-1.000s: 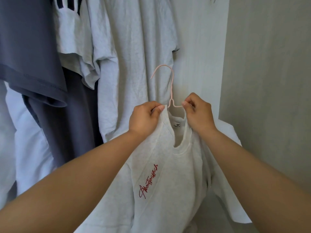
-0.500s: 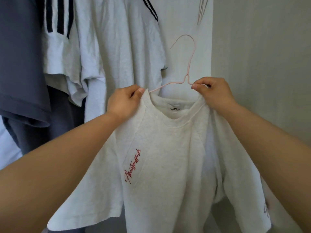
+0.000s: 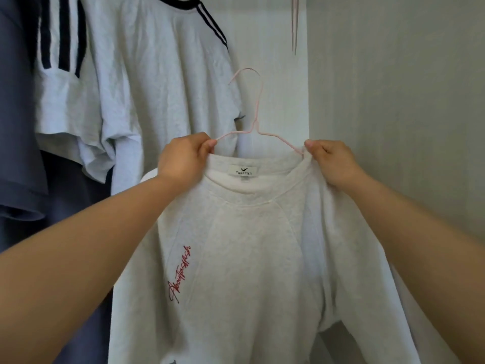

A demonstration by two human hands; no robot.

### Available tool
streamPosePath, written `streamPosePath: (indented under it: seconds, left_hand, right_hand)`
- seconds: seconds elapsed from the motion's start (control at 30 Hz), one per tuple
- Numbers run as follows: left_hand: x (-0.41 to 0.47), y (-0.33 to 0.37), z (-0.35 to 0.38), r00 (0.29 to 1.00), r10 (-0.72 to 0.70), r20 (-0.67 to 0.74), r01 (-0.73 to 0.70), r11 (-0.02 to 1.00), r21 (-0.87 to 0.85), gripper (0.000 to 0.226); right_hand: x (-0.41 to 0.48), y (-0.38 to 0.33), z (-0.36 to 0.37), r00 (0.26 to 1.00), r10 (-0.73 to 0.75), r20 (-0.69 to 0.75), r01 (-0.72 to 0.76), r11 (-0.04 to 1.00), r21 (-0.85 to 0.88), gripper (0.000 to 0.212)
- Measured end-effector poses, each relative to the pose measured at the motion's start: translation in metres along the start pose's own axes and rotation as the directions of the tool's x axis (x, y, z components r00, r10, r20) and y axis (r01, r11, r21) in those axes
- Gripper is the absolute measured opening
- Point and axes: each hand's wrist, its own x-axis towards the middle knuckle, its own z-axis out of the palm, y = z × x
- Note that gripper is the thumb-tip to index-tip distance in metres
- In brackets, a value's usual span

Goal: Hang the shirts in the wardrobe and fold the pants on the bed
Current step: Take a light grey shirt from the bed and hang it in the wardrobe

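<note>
Vs 0.5 s ago: hands farther apart, collar stretched wider, neck label [image 3: 243, 172] readable. Left hand [image 3: 183, 160] and right hand [image 3: 334, 162] each pinch white shirt [image 3: 249, 245] onto pink hanger [image 3: 256, 122], inside wardrobe [image 3: 393, 101]. One held shirt, one held hanger, three hung shirts [image 3: 157, 74] visible.

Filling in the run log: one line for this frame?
phase: hanging shirt | left hand: grips collar | right hand: grips collar | hanger: inside shirt, hook free, not yet hung

The white neck label [image 3: 243, 172] on the pale grey cotton shirt [image 3: 249, 258], just right of the left hand [image 3: 183, 160], reads "Fast Fish"; the red chest script [image 3: 180, 275] is unreadable.
</note>
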Motion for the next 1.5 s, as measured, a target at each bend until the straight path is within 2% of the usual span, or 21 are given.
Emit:
streamPosePath:
  seconds: [0.07,0.1,0.17,0.23,0.37,0.57,0.7,0.8,0.87,0.93,1.0,1.1,1.2,1.23,1.33,1.37,1.43,1.5]
  left_hand:
    - [0.002,-0.005,-0.003,0.999,-0.035,-0.001,0.035,0.999,0.009,0.030]
    - [0.003,-0.008,-0.005,0.999,-0.049,-0.002,0.049,0.999,0.010,0.029]
    - [0.003,-0.011,-0.007,0.998,-0.062,-0.011,0.062,0.998,0.022,0.029]
    - [0.002,-0.015,-0.009,0.997,-0.068,-0.026,0.069,0.997,0.040,0.028]
    - [0.000,-0.022,-0.009,0.996,-0.065,-0.054,0.069,0.995,0.068,0.029]
    - [-0.004,-0.033,-0.015,0.997,-0.016,-0.070,0.020,0.998,0.060,0.030]
    - [-0.010,-0.039,-0.023,0.993,0.087,-0.077,-0.083,0.995,0.060,0.025]
    - [-0.014,-0.039,-0.020,0.990,0.066,-0.125,-0.074,0.996,-0.059,0.024]
    - [-0.015,-0.039,-0.017,0.991,0.011,-0.136,-0.029,0.992,-0.127,0.024]
    - [-0.015,-0.042,-0.015,0.991,-0.022,-0.131,0.001,0.987,-0.162,0.025]
    - [-0.012,-0.047,-0.016,0.990,-0.049,-0.132,0.024,0.983,-0.181,0.026]
    - [-0.008,-0.052,-0.017,0.987,-0.078,-0.142,0.055,0.986,-0.160,0.026]
    - [-0.007,-0.054,-0.018,0.986,-0.074,-0.149,0.061,0.994,-0.091,0.025]
    - [-0.006,-0.054,-0.018,0.985,-0.079,-0.150,0.067,0.994,-0.082,0.026]
    - [-0.005,-0.056,-0.021,0.986,-0.085,-0.147,0.076,0.995,-0.069,0.028]
    - [-0.006,-0.056,-0.021,0.986,-0.080,-0.146,0.072,0.995,-0.064,0.028]
    - [-0.007,-0.057,-0.023,0.986,-0.073,-0.152,0.066,0.996,-0.054,0.027]
    - [-0.008,-0.057,-0.024,0.986,-0.069,-0.154,0.063,0.997,-0.043,0.027]
  right_hand:
    - [-0.001,0.006,-0.004,0.999,0.046,0.021,-0.046,0.999,-0.009,0.039]
    - [-0.002,0.008,-0.005,0.998,0.042,0.050,-0.040,0.999,-0.032,0.031]
    - [-0.006,0.012,-0.008,0.986,0.028,0.162,0.005,0.980,-0.197,0.017]
    - [-0.007,0.020,-0.007,0.972,0.051,0.230,0.042,0.922,-0.385,0.032]
    - [-0.007,0.027,-0.010,0.989,0.074,0.128,0.012,0.826,-0.564,0.024]
    - [-0.003,0.020,-0.018,0.989,0.067,0.134,0.023,0.817,-0.576,0.027]
    - [0.003,0.016,-0.031,0.999,0.004,0.054,0.027,0.830,-0.557,0.028]
    - [0.003,0.018,-0.029,0.976,0.123,0.182,0.016,0.785,-0.620,0.028]
    - [0.002,0.019,-0.026,0.946,0.200,0.254,-0.005,0.795,-0.606,0.027]
    - [0.004,0.018,-0.027,0.956,0.182,0.228,-0.052,0.876,-0.480,0.024]
    - [0.005,0.017,-0.027,0.981,0.125,0.150,-0.082,0.961,-0.262,0.020]
    - [-0.004,0.014,-0.024,0.999,0.050,0.019,-0.048,0.993,-0.111,0.028]
    - [-0.017,0.016,-0.023,0.996,0.053,-0.077,-0.048,0.997,0.056,0.025]
    - [-0.021,0.017,-0.021,0.997,0.045,-0.061,-0.043,0.999,0.029,0.024]
    - [-0.027,0.025,-0.019,1.000,-0.020,0.015,0.025,0.924,-0.382,0.030]
    - [-0.026,0.026,-0.021,1.000,-0.020,-0.012,0.013,0.909,-0.417,0.032]
    - [-0.021,0.026,-0.026,1.000,0.019,-0.025,-0.026,0.940,-0.341,0.029]
    - [-0.018,0.022,-0.025,0.994,0.103,0.046,-0.089,0.965,-0.249,0.024]
